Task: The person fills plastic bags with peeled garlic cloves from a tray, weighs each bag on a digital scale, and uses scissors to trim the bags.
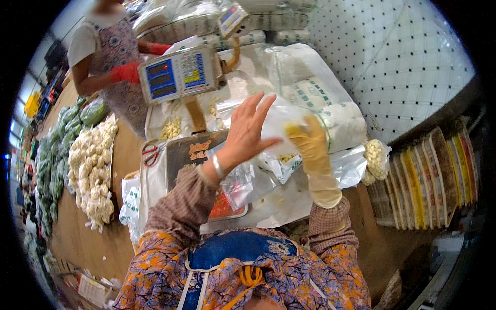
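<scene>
My left hand (247, 129), bare, is raised over plastic bags (235, 178) and a dark tray (180, 155), its fingers spread and holding nothing. To its right my right hand (312, 150) wears a pale yellow glove; its fingertips are blurred, and I cannot make out whether they hold anything. It is beside a plastic-wrapped white bundle (338, 124) and a small printed bag (281, 168) with pale pieces in it. Red-handled scissors (151, 152) lie left of the tray, and a digital scale (178, 72) stands beyond my left hand.
A co-worker (108, 67) in red gloves stands at the far left of the table (157, 209). Piles of bagged white (90, 170) and green produce (49, 160) lie on the floor. Stacked crates (418, 186) are at right; white sacks (181, 18) are at the back.
</scene>
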`<state>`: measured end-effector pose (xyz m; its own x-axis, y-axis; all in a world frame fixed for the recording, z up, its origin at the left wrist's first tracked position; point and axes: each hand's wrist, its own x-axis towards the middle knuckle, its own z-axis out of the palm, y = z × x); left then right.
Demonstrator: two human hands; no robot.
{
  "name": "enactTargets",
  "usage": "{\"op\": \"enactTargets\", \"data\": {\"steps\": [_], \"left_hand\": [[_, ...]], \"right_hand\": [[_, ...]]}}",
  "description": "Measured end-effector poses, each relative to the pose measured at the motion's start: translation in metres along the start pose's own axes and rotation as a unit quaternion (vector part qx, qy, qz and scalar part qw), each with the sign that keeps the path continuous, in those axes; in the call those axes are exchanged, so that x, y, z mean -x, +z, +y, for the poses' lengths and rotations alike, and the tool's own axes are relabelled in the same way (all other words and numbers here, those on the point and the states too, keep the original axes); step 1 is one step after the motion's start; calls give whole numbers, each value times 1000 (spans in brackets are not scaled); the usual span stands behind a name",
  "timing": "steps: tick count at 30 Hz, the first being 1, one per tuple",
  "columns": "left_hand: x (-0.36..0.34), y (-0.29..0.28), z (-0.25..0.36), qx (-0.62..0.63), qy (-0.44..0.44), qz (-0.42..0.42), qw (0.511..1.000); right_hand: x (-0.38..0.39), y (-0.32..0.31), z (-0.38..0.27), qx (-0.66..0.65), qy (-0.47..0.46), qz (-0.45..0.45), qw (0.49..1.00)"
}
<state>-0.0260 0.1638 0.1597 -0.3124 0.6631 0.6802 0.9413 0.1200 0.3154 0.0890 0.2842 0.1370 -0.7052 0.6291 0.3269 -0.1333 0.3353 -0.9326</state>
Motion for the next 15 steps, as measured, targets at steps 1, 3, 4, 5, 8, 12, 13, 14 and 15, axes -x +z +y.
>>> {"op": "enactTargets", "data": {"steps": [1, 3, 4, 5, 8, 12, 13, 14, 15], "left_hand": [[6, 0, -16, -18, -11, 2, 1000], [17, -17, -52, -58, -27, 7, 998], [26, -31, -57, -74, -17, 85, 993], [35, -48, -63, -92, -38, 76, 992], [59, -84, -73, -81, -136, 78, 984], [89, -118, -72, 76, -228, 174, 955], [99, -115, -81, 198, -238, 191, 932], [105, -115, -77, 227, -270, 180, 918], [108, -114, -68, 257, -300, 171, 903]], "right_hand": [[-1, 14, -10, 54, -8, -45, 997], [-6, 32, -25, 175, -63, -94, 978], [-9, 36, -29, 243, -107, -97, 959], [-12, 39, -33, 310, -151, -97, 934], [-36, 49, 7, 474, -275, -38, 836], [-44, 78, -3, 412, -336, -41, 846], [-43, 89, -9, 355, -360, -50, 861], [-40, 102, -12, 299, -379, -60, 874], [-37, 114, -17, 242, -397, -69, 883]]}}
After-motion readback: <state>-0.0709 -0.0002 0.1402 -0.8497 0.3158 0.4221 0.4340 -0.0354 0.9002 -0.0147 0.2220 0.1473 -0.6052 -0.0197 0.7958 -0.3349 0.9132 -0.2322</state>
